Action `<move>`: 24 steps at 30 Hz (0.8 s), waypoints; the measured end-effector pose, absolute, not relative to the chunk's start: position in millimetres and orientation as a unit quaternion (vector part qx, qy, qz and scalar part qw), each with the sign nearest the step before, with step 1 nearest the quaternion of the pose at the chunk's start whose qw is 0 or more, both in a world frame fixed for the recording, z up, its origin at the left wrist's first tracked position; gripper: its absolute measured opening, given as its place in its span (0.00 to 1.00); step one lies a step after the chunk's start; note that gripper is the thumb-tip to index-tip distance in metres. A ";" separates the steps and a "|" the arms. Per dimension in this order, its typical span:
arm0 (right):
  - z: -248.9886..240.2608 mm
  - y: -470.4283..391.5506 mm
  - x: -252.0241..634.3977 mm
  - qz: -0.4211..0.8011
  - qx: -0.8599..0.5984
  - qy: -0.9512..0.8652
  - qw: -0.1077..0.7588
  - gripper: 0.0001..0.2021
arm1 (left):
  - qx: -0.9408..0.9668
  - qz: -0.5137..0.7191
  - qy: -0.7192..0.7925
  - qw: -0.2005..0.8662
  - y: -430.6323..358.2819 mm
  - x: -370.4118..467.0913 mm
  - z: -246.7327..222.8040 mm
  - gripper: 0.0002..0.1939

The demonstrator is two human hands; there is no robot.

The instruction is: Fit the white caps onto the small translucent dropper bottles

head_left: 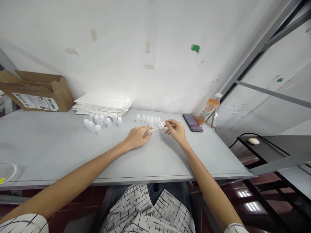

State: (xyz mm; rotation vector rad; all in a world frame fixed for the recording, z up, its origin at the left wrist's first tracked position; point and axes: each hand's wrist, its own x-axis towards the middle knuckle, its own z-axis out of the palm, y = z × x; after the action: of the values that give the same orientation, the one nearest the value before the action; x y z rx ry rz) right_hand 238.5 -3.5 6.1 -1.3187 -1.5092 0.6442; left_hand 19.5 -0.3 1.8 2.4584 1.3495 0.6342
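Observation:
My left hand point(138, 137) is closed around a small white bottle point(147, 132), which lies tilted over the table with a thin strap stretching to the right. Beside it, my right hand point(177, 131) has its thumb and fingertips at a cluster of small white caps point(161, 125); whether a cap is pinched between them is too small to tell. Just behind both hands stands a row of small white bottles point(143, 119). Farther left, several white bottles with looped straps point(98, 129) stand in a group.
On the grey table point(155, 161), a stack of white sheets point(102, 103) and an open cardboard box point(43, 94) sit at the back left. A phone point(190, 121) and an orange drink bottle point(211, 106) are at the back right. A white cable loop point(15, 170) lies far left.

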 end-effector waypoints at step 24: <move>-10.2 4.8 251.8 0.050 -0.575 -0.773 0.263 0.16 | 0.817 0.236 0.485 0.206 -1.2 24.2 0.8 0.17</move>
State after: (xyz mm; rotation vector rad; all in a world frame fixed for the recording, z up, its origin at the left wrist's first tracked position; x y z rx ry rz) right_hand 251.8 4.8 -10.2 -1.5539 -2.0917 0.1343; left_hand 24.2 -1.2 0.8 2.2756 1.3498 0.6565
